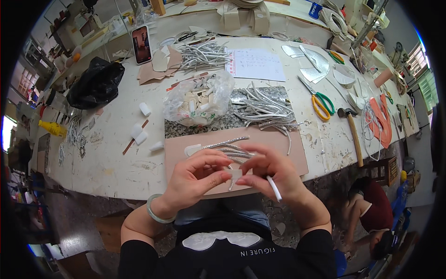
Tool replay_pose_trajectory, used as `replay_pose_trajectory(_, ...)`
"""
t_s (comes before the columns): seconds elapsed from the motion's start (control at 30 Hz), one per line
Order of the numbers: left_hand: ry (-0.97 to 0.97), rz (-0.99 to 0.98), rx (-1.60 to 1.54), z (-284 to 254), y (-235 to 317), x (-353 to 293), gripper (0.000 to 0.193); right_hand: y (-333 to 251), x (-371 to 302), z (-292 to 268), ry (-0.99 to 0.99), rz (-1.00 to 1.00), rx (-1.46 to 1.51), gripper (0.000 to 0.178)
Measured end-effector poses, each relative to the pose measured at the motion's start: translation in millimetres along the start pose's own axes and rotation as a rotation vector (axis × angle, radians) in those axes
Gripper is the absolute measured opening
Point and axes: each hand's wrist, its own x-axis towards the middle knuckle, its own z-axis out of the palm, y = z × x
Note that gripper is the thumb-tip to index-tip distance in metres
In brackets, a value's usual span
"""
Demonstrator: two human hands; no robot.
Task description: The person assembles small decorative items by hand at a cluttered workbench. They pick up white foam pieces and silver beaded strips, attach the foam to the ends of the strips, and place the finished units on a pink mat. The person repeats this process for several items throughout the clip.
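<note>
My left hand [197, 174] pinches one side of a small off-white piece [235, 175], which looks flat. The other side is pinched by my right hand [276, 174]. A white stick-like thing [274, 188] also pokes out from my right hand, its upper end hidden by the fingers. Just beyond my fingers, several short silver cords [227, 148] lie on a pinkish-tan board [288, 153], next to a pale rounded piece [192, 149]. A clear plastic bag [172, 103] full of small beige pieces stands on a speckled stone slab [176, 130], left of a silver cord pile [262, 109].
Scissors [321, 106] with green and orange handles and a hammer [355, 139] lie to the right. White spool-like pieces [145, 109] and a black bag [96, 83] are at left. Farther back are a phone [141, 44] and a paper sheet [258, 65]. Another person [374, 211] bends at lower right.
</note>
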Motion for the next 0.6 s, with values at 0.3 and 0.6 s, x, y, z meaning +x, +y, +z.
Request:
replay_pose_trajectory(0.3, 0.134, -0.324, -0.358, -23, -3, -13, 0.021, -1, 13, -11, -0.134, -0.177, -0.485, 0.030)
replay_pose_trajectory(0.6, 0.088, -0.280, -0.279, -21, 3, -18, 0.016, -11, 18, -2, -0.232, 0.222, -0.183, 0.020)
